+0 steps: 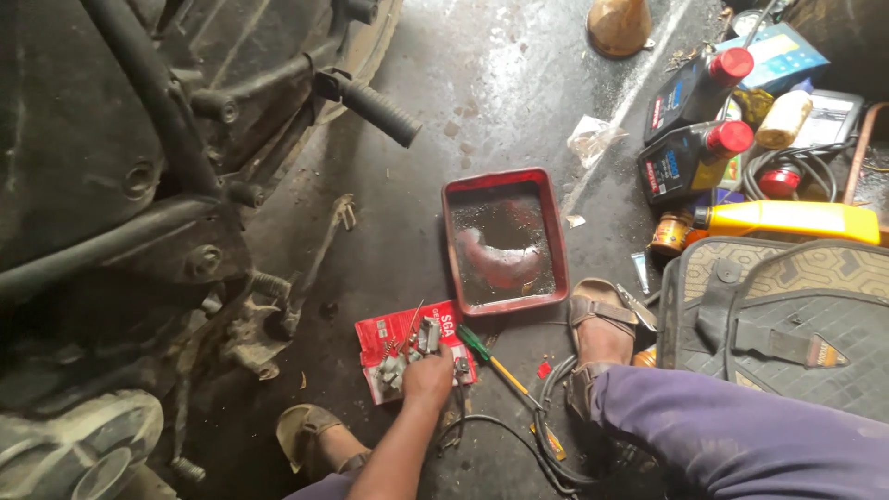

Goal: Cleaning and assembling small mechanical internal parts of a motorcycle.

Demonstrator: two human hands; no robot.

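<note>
My left hand (428,375) reaches down between my feet to a red flat packet (400,335) lying on the dark oily floor. Several small grey metal parts and springs (407,356) are heaped on the packet. My fingers are curled down over the right side of that heap and appear to grip some of the parts. A screwdriver with a green and yellow handle (489,359) lies just right of the hand. My right hand is out of view.
A red tray of dark oil (505,243) sits beyond the packet. A motorcycle engine and footpeg (370,104) fill the left. Oil bottles (694,157), a yellow bottle (787,220), a funnel (619,26) and a black bag (787,315) crowd the right. Black cables (519,440) trail near my sandalled feet.
</note>
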